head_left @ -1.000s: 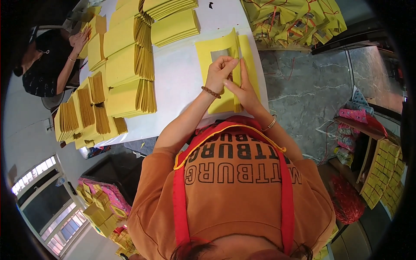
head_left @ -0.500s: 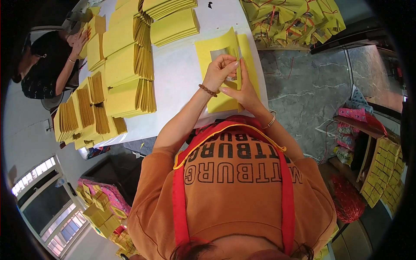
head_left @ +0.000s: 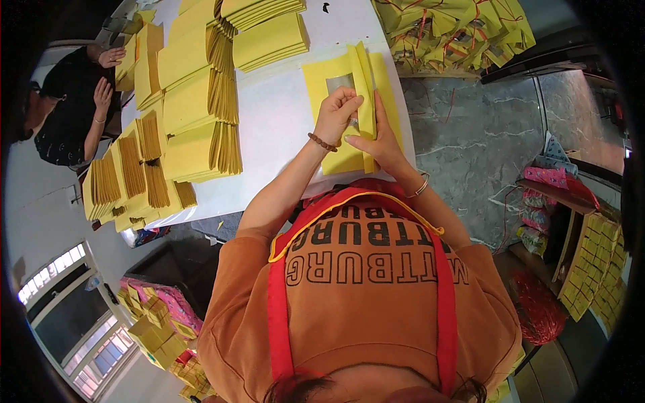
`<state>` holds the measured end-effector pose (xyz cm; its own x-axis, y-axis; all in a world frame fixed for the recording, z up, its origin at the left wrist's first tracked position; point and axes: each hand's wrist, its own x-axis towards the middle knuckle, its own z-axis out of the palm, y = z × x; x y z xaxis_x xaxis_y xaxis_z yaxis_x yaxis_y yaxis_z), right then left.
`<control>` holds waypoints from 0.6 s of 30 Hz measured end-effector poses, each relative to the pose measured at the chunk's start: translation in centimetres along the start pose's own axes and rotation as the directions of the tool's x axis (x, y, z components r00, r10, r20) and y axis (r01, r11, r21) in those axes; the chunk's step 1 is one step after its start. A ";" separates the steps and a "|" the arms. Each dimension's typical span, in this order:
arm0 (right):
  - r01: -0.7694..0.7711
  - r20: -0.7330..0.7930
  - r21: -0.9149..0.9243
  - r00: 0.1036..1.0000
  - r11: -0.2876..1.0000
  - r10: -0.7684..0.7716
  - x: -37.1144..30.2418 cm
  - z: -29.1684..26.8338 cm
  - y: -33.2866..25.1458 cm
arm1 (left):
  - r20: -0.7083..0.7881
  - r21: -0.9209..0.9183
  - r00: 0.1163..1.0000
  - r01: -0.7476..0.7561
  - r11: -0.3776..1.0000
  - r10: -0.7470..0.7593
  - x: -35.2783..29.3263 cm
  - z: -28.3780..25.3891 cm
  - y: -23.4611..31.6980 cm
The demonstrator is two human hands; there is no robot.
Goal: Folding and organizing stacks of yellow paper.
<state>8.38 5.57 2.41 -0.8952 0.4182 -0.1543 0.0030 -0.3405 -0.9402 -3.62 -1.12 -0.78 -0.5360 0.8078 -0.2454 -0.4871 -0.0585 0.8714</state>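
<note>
A stack of yellow paper sheets point(head_left: 319, 80) with a silvery patch point(head_left: 340, 83) lies at the table's right edge in front of me. My left hand point(head_left: 340, 114) is closed, thumb and fingers pinching the raised edge of the top yellow sheet point(head_left: 363, 74), which is folded over into a narrow upright strip. Along the right side of that fold rests my right hand point(head_left: 381, 138), fingers stretched out and thumb apart, steadying the strip. Part of the silvery patch is hidden behind my left hand.
Rows of folded yellow paper stacks point(head_left: 191, 97) cover the left of the white table point(head_left: 269, 114). A co-worker point(head_left: 67, 114) is at the far left. Yellow pieces with red strings point(head_left: 457, 33) are heaped beyond the right edge, and a red bundle point(head_left: 537, 309) stands at lower right.
The sheet's edge has been folded further over to the left into a wider strip. My left hand has shifted slightly left and down. The co-worker's hands have moved apart.
</note>
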 end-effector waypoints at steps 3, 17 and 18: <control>0.009 -0.009 -0.018 1.000 1.000 -0.009 0.0 -0.1 0.4 | -0.043 -0.028 0.998 -0.047 0.999 0.046 -0.2 0.2 -0.5; 0.132 -0.027 -0.347 0.988 0.929 -0.150 0.4 -0.5 2.8 | -0.083 0.188 0.968 -0.218 0.958 0.237 -0.2 1.1 -0.7; 0.118 -0.032 -0.306 0.990 0.945 -0.134 0.5 -0.6 3.1 | -0.069 0.232 0.960 -0.250 0.940 0.272 -0.3 1.2 -0.6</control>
<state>8.20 5.20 -0.80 -0.8727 0.4869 -0.0363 0.0335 -0.0144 -0.9993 -2.35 -0.59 -0.73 -0.6943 0.7191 -0.0275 -0.1643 -0.1211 0.9790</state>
